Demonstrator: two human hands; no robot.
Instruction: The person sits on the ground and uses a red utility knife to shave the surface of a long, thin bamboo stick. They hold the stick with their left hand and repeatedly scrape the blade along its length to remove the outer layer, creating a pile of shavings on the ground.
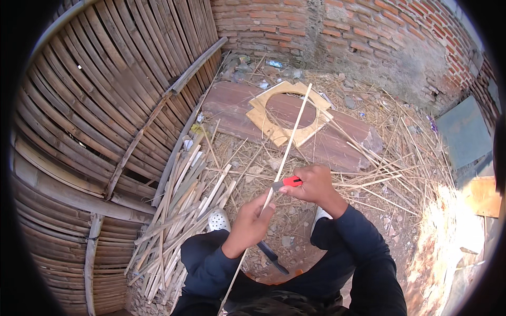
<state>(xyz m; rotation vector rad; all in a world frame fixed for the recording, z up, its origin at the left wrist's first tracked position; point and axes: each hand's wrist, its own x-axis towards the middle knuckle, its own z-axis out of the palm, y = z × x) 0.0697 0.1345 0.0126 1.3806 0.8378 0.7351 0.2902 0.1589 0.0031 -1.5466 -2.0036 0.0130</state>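
My left hand (250, 223) is closed around a long, thin bamboo strip (296, 126), which slants from my lap up and away to the right. In my right hand (314, 185) is a red utility knife (292, 181). Its grey blade lies against the strip just beyond my left fingers. Below my hands, between my legs, a dark, narrow object with a rounded end (273, 258) is partly hidden by my left hand and wrist; its kind I cannot make out.
A large pile of split bamboo strips (174, 221) lies to my left, beside a bamboo slat wall (105, 89). Ahead, a wooden piece with a round hole (263, 122) rests on a brown board (226, 102). Brick walls (363, 37) stand behind; loose shavings (406, 142) litter the ground.
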